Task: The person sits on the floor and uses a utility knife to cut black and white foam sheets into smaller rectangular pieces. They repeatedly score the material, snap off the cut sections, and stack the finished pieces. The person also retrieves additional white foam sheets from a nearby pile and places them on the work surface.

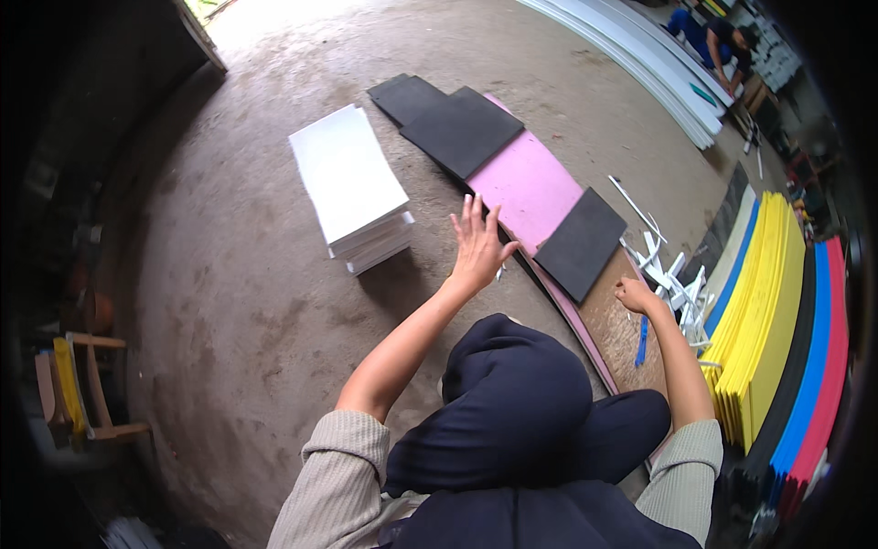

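Observation:
My left hand [477,247] is held with its fingers spread, just left of the pink sheet [521,188], and holds nothing. My right hand [635,295] is curled closed, close to the right corner of a black foam-like sheet [583,242]. What its fingers hold, if anything, is hidden. That black sheet lies across the pink sheet and a brown board [631,343]. Below my right hand, a slim blue tool [641,343], perhaps a cutter, rests on the board. More black sheets [466,128] overlap at the far end of the pink sheet.
A stack of white sheets [352,174] stands on the concrete floor [247,302] to the left. White offcut strips [672,284] are heaped right of the board, beside yellow sheets [754,302]. Long white panels [640,64] and a crouching person [718,46] are far right; a wooden frame [101,384] is left.

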The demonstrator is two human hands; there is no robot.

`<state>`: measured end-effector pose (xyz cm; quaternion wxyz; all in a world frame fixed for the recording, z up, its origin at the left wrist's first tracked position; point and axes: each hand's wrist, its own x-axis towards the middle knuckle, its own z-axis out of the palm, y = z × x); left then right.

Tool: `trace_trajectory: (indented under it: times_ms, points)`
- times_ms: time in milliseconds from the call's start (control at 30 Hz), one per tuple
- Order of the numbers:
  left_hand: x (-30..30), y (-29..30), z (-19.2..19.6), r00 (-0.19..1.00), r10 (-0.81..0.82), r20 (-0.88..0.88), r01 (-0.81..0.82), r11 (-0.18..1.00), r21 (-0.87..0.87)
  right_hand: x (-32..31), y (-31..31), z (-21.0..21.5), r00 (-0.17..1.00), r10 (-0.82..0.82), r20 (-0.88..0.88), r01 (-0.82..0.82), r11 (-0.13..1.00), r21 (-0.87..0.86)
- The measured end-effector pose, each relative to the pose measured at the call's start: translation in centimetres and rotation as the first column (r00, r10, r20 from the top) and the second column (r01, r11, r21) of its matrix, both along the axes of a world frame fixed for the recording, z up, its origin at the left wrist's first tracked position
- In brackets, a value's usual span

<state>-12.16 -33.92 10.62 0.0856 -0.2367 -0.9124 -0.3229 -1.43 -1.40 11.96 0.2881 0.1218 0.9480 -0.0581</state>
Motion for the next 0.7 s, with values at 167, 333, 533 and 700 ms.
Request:
trace_trajectory:
  times_ms: [167,333,533,700]
  points:
    - [1.5,10.4,-2.0,0.772,-0.632,0.069,0.635,0.77,-0.057,10.7,4.1,-2.0,0.907,-0.396,-0.146,0.298,0.846,-0.441]
    - [5.4,18.0,-3.5,0.56,-0.77,0.305,0.728,0.634,0.261,17.7,-1.1,-7.4,0.359,-0.924,-0.129,0.31,0.249,-0.918]
    - [7.8,20.5,-9.0,0.462,-0.788,0.407,0.759,0.588,0.279,16.7,-2.3,-11.2,0.151,-0.988,-0.032,0.31,0.078,-0.947]
    - [7.2,21.3,-8.2,0.446,-0.714,0.54,0.679,0.663,0.315,16.7,0.5,-9.9,0.027,-0.999,-0.03,0.403,0.039,-0.914]
